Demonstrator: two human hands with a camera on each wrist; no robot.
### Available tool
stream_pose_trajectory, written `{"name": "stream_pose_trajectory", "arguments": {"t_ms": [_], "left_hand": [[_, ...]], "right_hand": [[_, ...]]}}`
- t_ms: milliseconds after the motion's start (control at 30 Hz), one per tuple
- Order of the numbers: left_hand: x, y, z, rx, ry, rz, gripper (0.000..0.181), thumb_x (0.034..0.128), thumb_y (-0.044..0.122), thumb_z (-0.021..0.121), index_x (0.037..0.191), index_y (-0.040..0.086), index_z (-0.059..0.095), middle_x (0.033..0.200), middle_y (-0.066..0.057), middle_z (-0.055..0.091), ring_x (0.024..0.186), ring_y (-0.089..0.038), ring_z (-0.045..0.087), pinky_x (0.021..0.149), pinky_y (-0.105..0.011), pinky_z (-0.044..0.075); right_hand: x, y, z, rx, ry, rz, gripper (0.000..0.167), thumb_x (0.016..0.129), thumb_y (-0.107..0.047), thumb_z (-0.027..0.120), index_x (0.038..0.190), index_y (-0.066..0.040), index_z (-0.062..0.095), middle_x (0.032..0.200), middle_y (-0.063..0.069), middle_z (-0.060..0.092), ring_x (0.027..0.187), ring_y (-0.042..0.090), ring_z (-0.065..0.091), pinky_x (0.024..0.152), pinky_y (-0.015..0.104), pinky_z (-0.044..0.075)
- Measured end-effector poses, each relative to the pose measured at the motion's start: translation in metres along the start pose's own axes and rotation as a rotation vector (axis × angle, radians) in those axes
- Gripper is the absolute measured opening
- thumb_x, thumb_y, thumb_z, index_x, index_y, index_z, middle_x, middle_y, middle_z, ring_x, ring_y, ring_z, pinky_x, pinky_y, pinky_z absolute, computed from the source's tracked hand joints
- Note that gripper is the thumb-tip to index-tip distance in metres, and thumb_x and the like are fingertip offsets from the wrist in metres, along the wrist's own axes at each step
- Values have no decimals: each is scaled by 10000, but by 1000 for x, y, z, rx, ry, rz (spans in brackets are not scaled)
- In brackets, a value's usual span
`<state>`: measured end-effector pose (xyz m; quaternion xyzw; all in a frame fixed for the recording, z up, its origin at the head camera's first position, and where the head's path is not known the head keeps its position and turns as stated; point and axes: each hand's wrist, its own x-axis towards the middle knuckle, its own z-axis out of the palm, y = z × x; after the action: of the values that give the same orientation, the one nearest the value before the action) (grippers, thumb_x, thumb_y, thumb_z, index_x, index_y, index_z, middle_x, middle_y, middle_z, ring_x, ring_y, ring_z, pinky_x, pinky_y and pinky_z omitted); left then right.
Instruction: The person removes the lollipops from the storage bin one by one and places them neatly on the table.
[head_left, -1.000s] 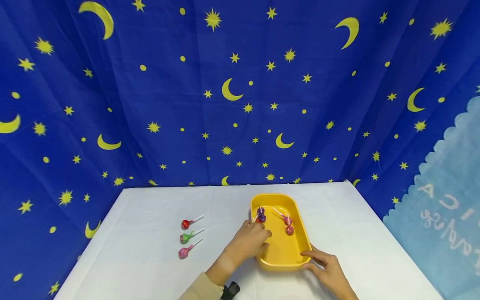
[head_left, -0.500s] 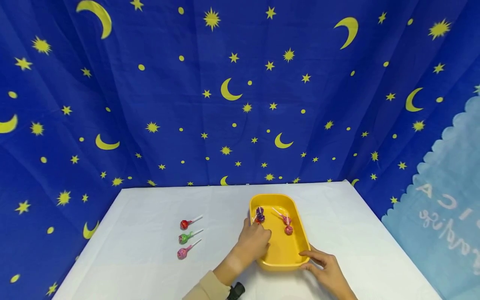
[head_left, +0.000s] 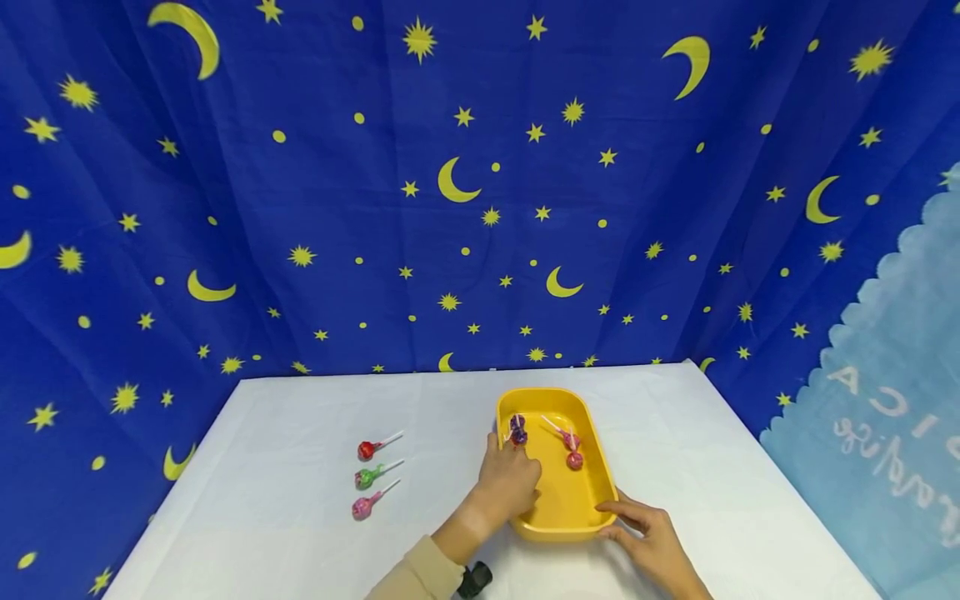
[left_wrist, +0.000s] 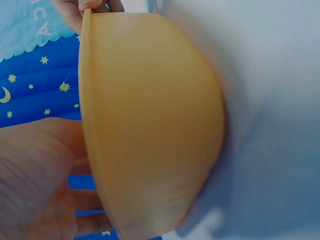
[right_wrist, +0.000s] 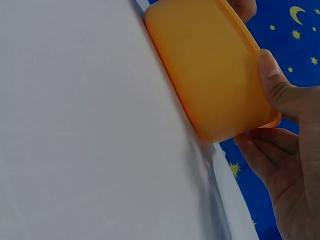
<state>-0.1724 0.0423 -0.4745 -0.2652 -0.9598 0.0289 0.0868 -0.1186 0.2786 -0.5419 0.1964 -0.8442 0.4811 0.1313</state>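
In the head view a yellow plastic tray (head_left: 557,527) stands on the white table, right of centre. My left hand (head_left: 508,479) reaches over its left rim with bent fingers, close to a purple lollipop (head_left: 518,430) and a bit of red wrapper. Its fingertips are hidden, and the left wrist view shows only part of that hand (left_wrist: 40,170) behind the tray wall. With thumb and fingers my right hand (head_left: 651,533) grips the tray's near right corner, also seen in the right wrist view (right_wrist: 295,145). Two pink lollipops (head_left: 573,460) lie inside the tray at the right.
Left of the tray, a red lollipop (head_left: 366,451), a green lollipop (head_left: 365,479) and a pink lollipop (head_left: 363,507) lie in a column on the white-covered table (head_left: 300,533). Behind hangs a blue star-and-moon curtain (head_left: 375,183). A black device (head_left: 474,580) sits at my left wrist.
My left hand has shifted slightly and turned, so its thumb no longer shows. My right hand keeps its grip on the tray corner. The whole head view has drifted a little.
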Motion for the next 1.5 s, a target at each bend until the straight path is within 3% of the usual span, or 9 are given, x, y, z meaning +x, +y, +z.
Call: {"name": "stream_pose_trajectory", "arguments": {"t_ms": [300,467,667,833,1033,1233,1367,1500], "left_hand": [[-1,-4,8,-51,-16,-41,287,783,445,774,718,184,675,958,-64,665,942,-224,573,834,-435,412],[-4,-4,5,-60,-32,-61,277,785,434,778,729,179,685,1007,-77,659,974,-228,568,812,-414,441],[-3,-4,5,-36,-20,-51,265,766,432,792,715,195,685,957,-36,681,1008,-228,572,828,-418,421],[-3,-5,8,-39,24,-30,174,743,305,811,705,203,675,822,21,658,883,-197,546,765,-390,378],[-4,-5,12,-82,61,-7,207,764,134,725,616,212,602,734,14,618,772,-178,532,700,-369,352],[-5,-5,16,-119,119,27,121,735,116,752,763,183,655,700,1,620,652,-154,550,642,-339,349],[-6,-5,17,-138,127,28,159,736,81,747,850,139,653,714,-14,625,635,-156,566,642,-337,357],[-6,-4,17,-154,92,8,145,738,52,734,737,156,635,722,7,600,637,-143,551,639,-328,345]], "right_hand": [[2,1,1,-2,11,-34,258,760,-44,784,1005,15,731,1094,322,655,1141,-77,468,810,130,512],[4,0,2,-3,2,-45,260,763,-56,784,1008,11,731,1092,314,659,1146,-72,466,813,122,504],[4,0,1,-26,-1,-33,268,759,-73,789,1012,-2,733,1097,295,667,1144,-44,483,813,130,508],[3,0,1,-26,-1,-20,268,759,-76,791,1009,2,734,1102,301,664,1136,-60,480,808,151,523],[1,1,2,-21,-5,-3,275,762,-79,789,1016,9,731,1111,307,658,1136,-76,467,792,310,571],[0,-1,2,-35,0,13,273,761,-87,792,1014,-1,734,1112,290,665,1146,22,523,790,357,570],[0,-2,2,-22,-4,23,271,766,-83,788,1017,4,732,1135,310,647,1146,-27,499,797,360,569],[0,-2,2,-11,-6,35,266,766,-80,788,1014,-1,735,1146,318,639,1134,-90,467,804,313,571]]}}
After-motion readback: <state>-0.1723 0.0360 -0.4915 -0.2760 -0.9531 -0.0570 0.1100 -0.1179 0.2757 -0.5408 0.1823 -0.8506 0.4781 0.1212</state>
